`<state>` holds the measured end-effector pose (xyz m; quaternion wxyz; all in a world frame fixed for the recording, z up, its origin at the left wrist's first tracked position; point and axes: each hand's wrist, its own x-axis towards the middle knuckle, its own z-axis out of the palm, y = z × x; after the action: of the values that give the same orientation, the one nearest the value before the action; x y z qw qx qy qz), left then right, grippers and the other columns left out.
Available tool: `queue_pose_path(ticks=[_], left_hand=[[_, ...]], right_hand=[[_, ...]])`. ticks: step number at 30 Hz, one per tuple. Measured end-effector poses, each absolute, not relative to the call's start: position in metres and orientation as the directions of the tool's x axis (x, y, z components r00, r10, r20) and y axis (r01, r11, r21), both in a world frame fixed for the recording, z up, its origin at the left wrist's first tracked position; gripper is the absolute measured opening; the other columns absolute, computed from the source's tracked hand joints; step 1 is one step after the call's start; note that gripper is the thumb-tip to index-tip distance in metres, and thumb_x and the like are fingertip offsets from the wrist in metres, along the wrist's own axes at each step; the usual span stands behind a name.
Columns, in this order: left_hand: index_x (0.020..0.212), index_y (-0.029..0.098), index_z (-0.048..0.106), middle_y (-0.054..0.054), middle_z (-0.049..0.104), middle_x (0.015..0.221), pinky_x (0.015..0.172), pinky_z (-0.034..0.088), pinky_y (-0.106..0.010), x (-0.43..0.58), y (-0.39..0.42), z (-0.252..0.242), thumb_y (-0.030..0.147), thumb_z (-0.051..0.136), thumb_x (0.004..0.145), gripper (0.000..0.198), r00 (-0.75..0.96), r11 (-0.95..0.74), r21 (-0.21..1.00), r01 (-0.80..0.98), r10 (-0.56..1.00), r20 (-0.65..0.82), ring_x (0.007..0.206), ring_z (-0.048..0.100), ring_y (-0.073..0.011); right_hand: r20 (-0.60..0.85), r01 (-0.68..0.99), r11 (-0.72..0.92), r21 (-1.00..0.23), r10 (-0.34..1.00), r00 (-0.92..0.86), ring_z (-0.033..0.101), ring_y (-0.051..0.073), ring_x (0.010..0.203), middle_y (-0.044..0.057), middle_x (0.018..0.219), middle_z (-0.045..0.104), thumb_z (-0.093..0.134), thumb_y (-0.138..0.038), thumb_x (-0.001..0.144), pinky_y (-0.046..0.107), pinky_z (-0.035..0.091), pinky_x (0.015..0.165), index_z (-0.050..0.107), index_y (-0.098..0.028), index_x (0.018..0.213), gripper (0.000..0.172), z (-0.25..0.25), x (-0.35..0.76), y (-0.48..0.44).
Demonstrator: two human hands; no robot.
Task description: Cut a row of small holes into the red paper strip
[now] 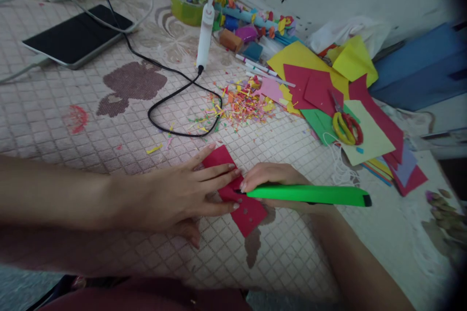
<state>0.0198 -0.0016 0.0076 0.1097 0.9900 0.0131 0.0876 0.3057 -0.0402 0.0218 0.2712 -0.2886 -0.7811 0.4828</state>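
In the head view, the left hand (193, 184) is lying flat with fingers spread, pressing a red paper strip (254, 210) against the near middle of the worktop (127, 141). The right hand (275, 174) is gripping a green cutter (310, 194), its dark tip touching the paper. Farther off, paper scraps (251, 106) are lying scattered; scissors (345, 129) are resting on coloured sheets (368, 116) to the right.

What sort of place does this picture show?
It looks like a craft table, perhaps in a home: there are coloured sheets, scissors and a heap of colourful scraps.
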Motion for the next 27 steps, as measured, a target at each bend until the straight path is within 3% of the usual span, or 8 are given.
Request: queue_pose_path(ticks=[6,14,20,27], left_hand=[[0.145,0.032,0.058,-0.017,0.053,0.155,0.123,0.022,-0.068,0.0237,-0.0089,0.0079,0.077,0.071,0.079,0.08,0.984,-0.986,0.154,0.059,0.083,0.16,0.143,0.051,-0.0356],[0.145,0.033,0.058,-0.016,0.06,0.147,0.122,0.032,-0.061,0.0244,-0.0085,0.0073,0.077,0.071,0.08,0.08,0.974,-0.992,0.119,0.052,0.077,0.212,0.138,0.056,-0.0342],[0.146,0.028,0.057,-0.017,0.051,0.156,0.121,0.036,-0.051,0.0174,-0.003,0.0073,0.067,0.065,0.091,0.068,0.975,-0.976,0.218,0.013,0.06,0.212,0.148,0.045,-0.0329],[0.144,0.031,0.059,-0.017,0.053,0.155,0.119,0.038,-0.059,0.0208,-0.0101,0.0054,0.076,0.072,0.079,0.08,0.979,-0.983,0.17,0.073,0.103,0.178,0.145,0.047,-0.0351]], right_hand=[[0.142,0.18,0.365,-0.914,0.701,-0.699,0.072,0.017,0.103,0.008,0.108,0.078,0.066,-0.031,0.1,0.031,0.055,0.092,0.074,-0.02,0.115,0.02,0.0203,0.3069,-0.0398],[0.142,0.169,0.357,-0.919,0.699,-0.701,0.071,0.017,0.102,0.008,0.107,0.077,0.066,-0.035,0.1,0.029,0.054,0.091,0.074,-0.02,0.116,0.023,0.0206,0.3076,-0.0402],[0.137,0.208,0.372,-0.905,0.717,-0.683,0.071,0.016,0.1,0.008,0.105,0.078,0.067,-0.036,0.1,0.028,0.054,0.089,0.074,-0.02,0.114,0.023,0.0161,0.3083,-0.0432],[0.151,0.232,0.411,-0.882,0.712,-0.686,0.072,0.017,0.097,0.008,0.103,0.078,0.065,-0.037,0.1,0.028,0.055,0.086,0.074,-0.02,0.113,0.023,0.0169,0.3058,-0.0437]])
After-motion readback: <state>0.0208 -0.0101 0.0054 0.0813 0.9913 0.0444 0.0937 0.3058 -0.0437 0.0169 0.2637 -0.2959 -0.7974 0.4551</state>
